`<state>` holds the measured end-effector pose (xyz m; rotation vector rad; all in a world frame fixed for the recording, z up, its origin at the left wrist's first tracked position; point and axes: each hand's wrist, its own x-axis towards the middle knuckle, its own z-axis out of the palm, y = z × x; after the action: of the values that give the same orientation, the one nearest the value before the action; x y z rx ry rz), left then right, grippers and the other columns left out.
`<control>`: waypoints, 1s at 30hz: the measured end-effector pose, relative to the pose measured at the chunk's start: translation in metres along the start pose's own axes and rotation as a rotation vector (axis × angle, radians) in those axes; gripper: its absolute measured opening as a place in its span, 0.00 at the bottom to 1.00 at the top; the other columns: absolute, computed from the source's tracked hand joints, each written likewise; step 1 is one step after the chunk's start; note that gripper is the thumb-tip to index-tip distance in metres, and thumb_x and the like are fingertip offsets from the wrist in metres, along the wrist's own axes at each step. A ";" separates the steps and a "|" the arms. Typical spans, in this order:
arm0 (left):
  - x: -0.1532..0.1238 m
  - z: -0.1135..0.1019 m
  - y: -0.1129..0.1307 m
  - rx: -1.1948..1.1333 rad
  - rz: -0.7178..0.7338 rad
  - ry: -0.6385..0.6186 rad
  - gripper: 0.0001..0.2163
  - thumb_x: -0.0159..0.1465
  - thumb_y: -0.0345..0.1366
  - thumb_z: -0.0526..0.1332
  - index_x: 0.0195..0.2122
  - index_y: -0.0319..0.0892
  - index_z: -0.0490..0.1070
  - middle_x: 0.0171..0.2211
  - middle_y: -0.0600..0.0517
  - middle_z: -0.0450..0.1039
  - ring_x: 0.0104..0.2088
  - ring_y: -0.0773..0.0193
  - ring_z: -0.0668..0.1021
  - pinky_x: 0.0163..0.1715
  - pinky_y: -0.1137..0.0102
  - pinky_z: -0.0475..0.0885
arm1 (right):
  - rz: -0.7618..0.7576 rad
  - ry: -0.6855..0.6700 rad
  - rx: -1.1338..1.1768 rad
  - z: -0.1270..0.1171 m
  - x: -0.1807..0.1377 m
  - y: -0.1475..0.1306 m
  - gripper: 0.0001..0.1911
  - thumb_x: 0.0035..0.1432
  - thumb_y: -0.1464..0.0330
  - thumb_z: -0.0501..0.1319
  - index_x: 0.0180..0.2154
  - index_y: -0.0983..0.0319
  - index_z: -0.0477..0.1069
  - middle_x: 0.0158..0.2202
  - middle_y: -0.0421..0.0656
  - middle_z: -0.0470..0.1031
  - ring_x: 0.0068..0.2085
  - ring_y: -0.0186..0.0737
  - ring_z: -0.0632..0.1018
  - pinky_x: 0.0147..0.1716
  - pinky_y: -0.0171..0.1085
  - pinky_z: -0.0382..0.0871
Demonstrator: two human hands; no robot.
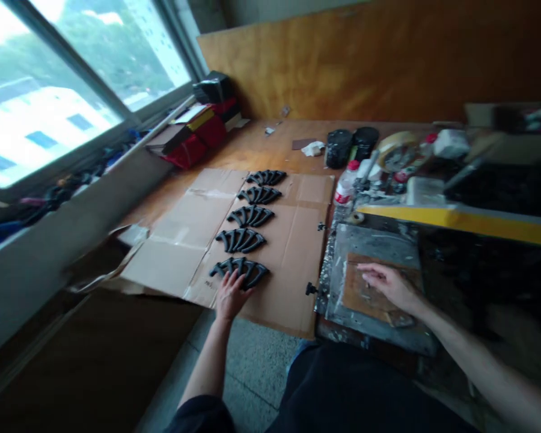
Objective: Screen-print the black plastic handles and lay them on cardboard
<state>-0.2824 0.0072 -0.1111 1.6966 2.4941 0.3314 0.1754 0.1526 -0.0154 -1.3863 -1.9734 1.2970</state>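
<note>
Several black, fan-shaped pieces with curved ribs lie in a column on a flattened cardboard sheet. At the near end of the column, my left hand has its fingertips on the lower edge of the closest black fan-shaped piece. Those fingers are bent around its ribs and hide part of it. Over to the right, my right hand hovers above a brown board on a grey plate. Its fingers point left, stretched out and slightly apart, and I see nothing held in them.
Right of the cardboard stand a bottle with a red cap, dark wrapped containers and a tape roll. A yellow-edged bar crosses behind the grey plate. Red boxes sit by the window; black knobs jut near the cardboard's right edge.
</note>
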 end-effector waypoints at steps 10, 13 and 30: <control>0.014 0.015 -0.014 0.037 -0.015 0.156 0.32 0.58 0.56 0.56 0.59 0.43 0.67 0.65 0.37 0.60 0.65 0.36 0.61 0.60 0.45 0.60 | 0.375 0.482 -0.680 -0.143 -0.103 0.124 0.19 0.60 0.74 0.51 0.44 0.58 0.78 0.47 0.46 0.79 0.47 0.44 0.78 0.47 0.42 0.70; -0.001 0.012 0.050 -0.064 0.032 0.293 0.27 0.61 0.52 0.56 0.58 0.45 0.67 0.66 0.39 0.58 0.65 0.40 0.62 0.61 0.47 0.60 | 0.371 0.437 -0.845 -0.154 -0.116 0.150 0.25 0.56 0.79 0.51 0.48 0.57 0.77 0.56 0.48 0.72 0.54 0.47 0.72 0.51 0.45 0.67; 0.037 -0.106 0.358 -1.136 0.191 0.207 0.16 0.65 0.48 0.57 0.39 0.41 0.74 0.29 0.52 0.76 0.31 0.68 0.76 0.35 0.73 0.71 | -0.316 0.113 -0.796 -0.059 -0.055 0.060 0.25 0.65 0.72 0.53 0.62 0.52 0.64 0.42 0.45 0.74 0.43 0.40 0.74 0.44 0.36 0.68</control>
<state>0.0057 0.1553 0.0788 1.3585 1.5783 1.6036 0.2730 0.1357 -0.0280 -1.3150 -2.6164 0.2699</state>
